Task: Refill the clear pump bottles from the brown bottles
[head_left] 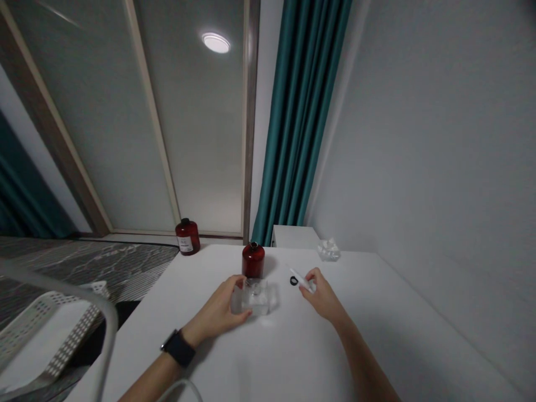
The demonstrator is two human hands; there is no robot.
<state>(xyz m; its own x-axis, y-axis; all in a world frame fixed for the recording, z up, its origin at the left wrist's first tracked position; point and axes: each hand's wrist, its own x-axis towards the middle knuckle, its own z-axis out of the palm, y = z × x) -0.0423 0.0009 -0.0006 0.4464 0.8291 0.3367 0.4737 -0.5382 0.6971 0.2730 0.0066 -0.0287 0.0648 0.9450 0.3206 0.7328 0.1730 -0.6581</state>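
Observation:
A clear, square-sided container (257,296) stands on the white table, and my left hand (228,306) curves round its left side, thumb at the near side and fingers at the far side. Just behind it is a dark red bottle (253,261) with an uncapped-looking black neck. My right hand (320,296) pinches a slim white stick-like thing (301,279), its exact kind unclear, tilted up to the left. Beside that thing's tip lies a small black ring (293,281) on the table.
Another red bottle (187,237) with a white label and black top stands at the table's far left corner. Crumpled clear plastic (329,250) lies at the back right. A white perforated basket (50,329) and a pale curved bar (109,329) are at the left. A wall borders the right.

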